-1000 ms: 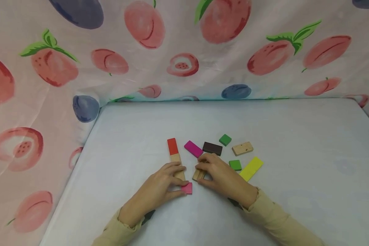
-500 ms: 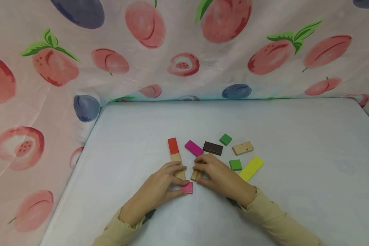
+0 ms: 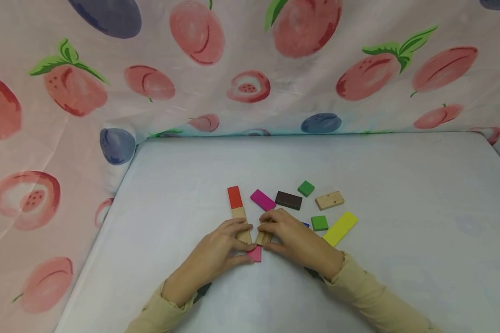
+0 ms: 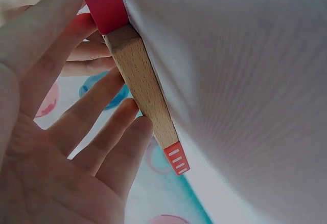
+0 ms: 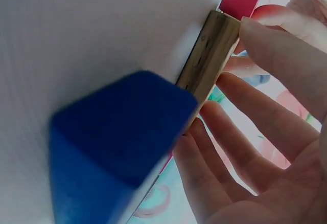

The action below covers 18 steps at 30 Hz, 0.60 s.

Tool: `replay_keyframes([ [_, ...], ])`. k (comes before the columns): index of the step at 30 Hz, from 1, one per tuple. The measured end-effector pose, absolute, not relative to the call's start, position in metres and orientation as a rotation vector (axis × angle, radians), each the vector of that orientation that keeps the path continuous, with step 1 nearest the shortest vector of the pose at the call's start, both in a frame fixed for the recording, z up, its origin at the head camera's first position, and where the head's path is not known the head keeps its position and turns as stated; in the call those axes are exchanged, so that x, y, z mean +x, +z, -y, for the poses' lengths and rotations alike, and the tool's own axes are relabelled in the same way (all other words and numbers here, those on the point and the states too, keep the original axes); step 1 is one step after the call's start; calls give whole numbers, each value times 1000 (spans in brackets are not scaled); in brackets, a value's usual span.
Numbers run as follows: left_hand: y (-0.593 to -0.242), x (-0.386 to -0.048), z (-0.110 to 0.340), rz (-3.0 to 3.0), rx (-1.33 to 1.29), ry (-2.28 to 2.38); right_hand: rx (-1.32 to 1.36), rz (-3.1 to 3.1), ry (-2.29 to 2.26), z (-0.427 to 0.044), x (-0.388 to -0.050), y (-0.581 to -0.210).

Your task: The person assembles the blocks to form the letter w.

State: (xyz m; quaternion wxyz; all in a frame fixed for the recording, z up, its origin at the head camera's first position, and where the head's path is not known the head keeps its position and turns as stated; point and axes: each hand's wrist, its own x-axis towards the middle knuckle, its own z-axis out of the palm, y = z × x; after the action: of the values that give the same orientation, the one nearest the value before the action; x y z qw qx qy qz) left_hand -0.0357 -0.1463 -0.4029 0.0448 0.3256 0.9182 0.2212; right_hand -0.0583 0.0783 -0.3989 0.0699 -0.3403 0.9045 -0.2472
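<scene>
My left hand (image 3: 216,245) pinches a small pink block (image 3: 256,254) between thumb and index finger, while its other fingertips touch a plain wooden block (image 4: 143,81). That block lies end to end with a red block (image 3: 235,197), the pink one at its near end. With thumb and fingers, my right hand (image 3: 297,240) grips a grained wooden block (image 5: 212,50), partly covered by the fingers in the head view. Its near end meets or nearly meets the pink block. A blue block (image 5: 122,132) looms beside it in the right wrist view, mostly hidden by the hand from above.
Beyond the right hand lie a magenta block (image 3: 263,200), a dark brown block (image 3: 289,200), two green blocks (image 3: 306,188), a knotty wooden block (image 3: 329,200) and a yellow block (image 3: 340,229). A fruit-print cloth (image 3: 291,92) rises behind the white table (image 3: 421,185).
My right hand has slid left with the grained wooden block, closer to the pink block and the row. A blue edge now shows behind that hand. The left hand stays in place.
</scene>
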Motion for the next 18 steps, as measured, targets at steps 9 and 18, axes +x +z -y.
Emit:
replay_keyframes([
  [9, -403, -35, 146, -2810, 967, 680, -1044, -2724, -725, -77, -58, -398],
  [18, -403, -35, 146, -2807, 943, 686, -1052, -2732, -722, -77, -57, -399],
])
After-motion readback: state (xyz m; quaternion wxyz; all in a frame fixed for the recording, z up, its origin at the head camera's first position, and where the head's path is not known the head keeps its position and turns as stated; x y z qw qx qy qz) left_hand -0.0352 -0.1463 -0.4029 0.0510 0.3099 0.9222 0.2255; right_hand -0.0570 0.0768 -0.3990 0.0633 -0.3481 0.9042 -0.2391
